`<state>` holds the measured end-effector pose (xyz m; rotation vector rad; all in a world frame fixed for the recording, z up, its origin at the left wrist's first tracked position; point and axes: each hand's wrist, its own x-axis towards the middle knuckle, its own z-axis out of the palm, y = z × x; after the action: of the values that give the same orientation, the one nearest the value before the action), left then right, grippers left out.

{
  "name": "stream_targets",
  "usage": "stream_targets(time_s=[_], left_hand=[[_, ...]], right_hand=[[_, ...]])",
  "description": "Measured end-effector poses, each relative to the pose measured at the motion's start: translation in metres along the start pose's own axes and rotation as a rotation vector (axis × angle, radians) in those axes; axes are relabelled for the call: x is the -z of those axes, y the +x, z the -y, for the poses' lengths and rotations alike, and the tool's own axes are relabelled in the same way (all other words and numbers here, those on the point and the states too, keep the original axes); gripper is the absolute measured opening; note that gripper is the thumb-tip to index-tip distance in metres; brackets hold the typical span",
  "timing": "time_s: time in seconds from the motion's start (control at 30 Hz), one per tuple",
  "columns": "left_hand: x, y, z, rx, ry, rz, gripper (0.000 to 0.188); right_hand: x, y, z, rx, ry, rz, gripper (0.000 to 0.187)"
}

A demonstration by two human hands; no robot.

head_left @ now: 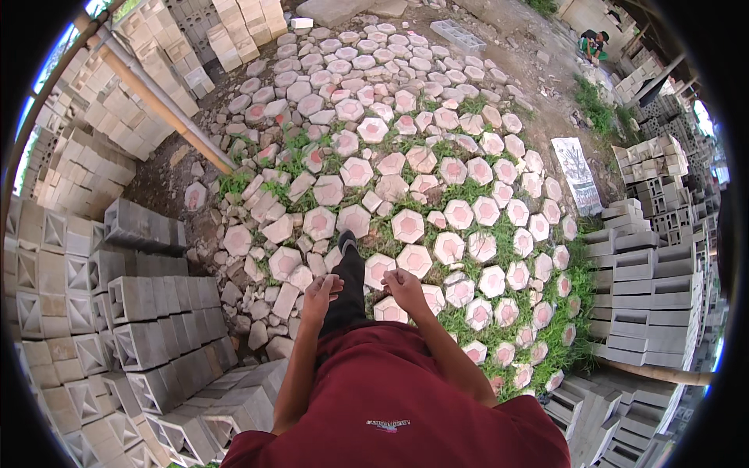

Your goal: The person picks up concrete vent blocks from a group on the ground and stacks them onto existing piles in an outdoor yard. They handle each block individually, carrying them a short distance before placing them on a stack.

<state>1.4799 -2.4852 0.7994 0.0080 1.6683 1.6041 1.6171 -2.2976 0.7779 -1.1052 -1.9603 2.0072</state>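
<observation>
Hexagonal pavers [408, 225], pale with pinkish centres, cover the ground in front of the person, spaced apart in loose rows, with several lying just beyond the two hands. The left hand [324, 290] hangs above the stones with its fingers loosely curled; I cannot tell whether its fingertips meet. The right hand [403, 288], held over the pavers a little way from the left, has its fingers bent in toward the thumb; whether they press together or pinch anything small cannot be told. Between the hands, a dark trouser leg [342, 300] reaches forward to a dark shoe [347, 240] among the pavers.

Green grass [581, 269] grows in the gaps, thickest at the right, while broken stones [257, 335] crowd the left edge. Farther out, grey blocks [148, 300] are stacked at the left, and hollow blocks [636, 312] at the right. A bamboo pole [168, 109] slants down at the upper left. A white printed sheet [576, 175] lies toward the right; bare dirt [523, 58] stretches behind, near a crouching person [593, 45] at the far upper right.
</observation>
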Motion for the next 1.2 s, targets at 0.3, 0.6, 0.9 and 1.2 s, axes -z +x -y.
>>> stream_targets(time_s=[0.3, 0.6, 0.9, 1.2], left_hand=[[-0.075, 0.282, -0.168, -0.293, 0.288, 0.243, 0.029], [-0.151, 0.459, -0.315, -0.150, 0.186, 0.348, 0.031], [-0.294, 0.587, -0.321, 0.135, 0.176, 0.466, 0.034], [-0.452, 0.802, -0.457, -0.276, 0.418, 0.373, 0.032]], right_hand=[[0.057, 0.253, 0.154, 0.233, -0.129, -0.302, 0.026], [0.106, 0.364, 0.214, 0.159, 0.213, -0.385, 0.030], [0.238, 0.538, 0.241, 0.054, 0.324, -0.500, 0.027], [0.433, 0.784, 0.368, 0.196, 0.115, -0.291, 0.030]])
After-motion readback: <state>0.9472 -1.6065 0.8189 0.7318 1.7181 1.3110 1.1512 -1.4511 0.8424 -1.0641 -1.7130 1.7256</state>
